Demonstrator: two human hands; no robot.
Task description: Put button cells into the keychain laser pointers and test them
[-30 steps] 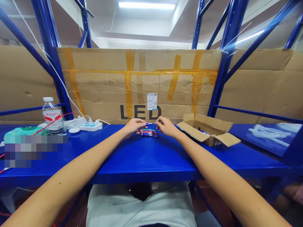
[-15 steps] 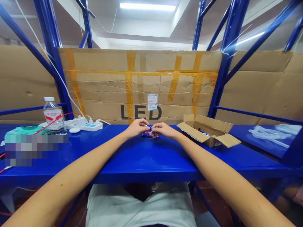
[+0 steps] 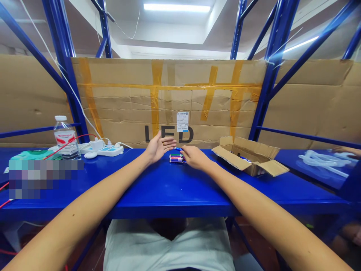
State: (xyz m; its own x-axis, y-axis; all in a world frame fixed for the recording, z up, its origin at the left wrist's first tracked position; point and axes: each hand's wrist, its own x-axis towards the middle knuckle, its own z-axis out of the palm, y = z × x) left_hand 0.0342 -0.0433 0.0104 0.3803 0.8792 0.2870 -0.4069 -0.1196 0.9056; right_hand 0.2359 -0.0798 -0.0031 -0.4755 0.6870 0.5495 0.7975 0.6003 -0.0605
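Observation:
A slim blue pen-shaped stick [image 3: 178, 149] pokes out to the left from the closed fingers of my right hand [image 3: 194, 157]. My left hand [image 3: 158, 147] is raised just left of its tip, open, with the fingers stretched out and nothing held. Below the stick, a row of several similar shiny slim sticks [image 3: 175, 159] in red, blue and purple lies side by side on the blue table [image 3: 175, 192]. My right hand covers the right end of that row. Their exact kind is too small to make out.
At the right stands an opened cardboard box [image 3: 251, 158] with some items inside. A water bottle [image 3: 66, 141], a white power strip [image 3: 109, 149] and a green package [image 3: 31, 155] sit on the left. Clear plastic bags [image 3: 324, 160] lie far right, near another person's hand [image 3: 349, 151].
My left hand has let go of the blue stick, moved left and spread its fingers. My right hand keeps the stick and has turned, uncovering more of the row. Another person's hand appears far right.

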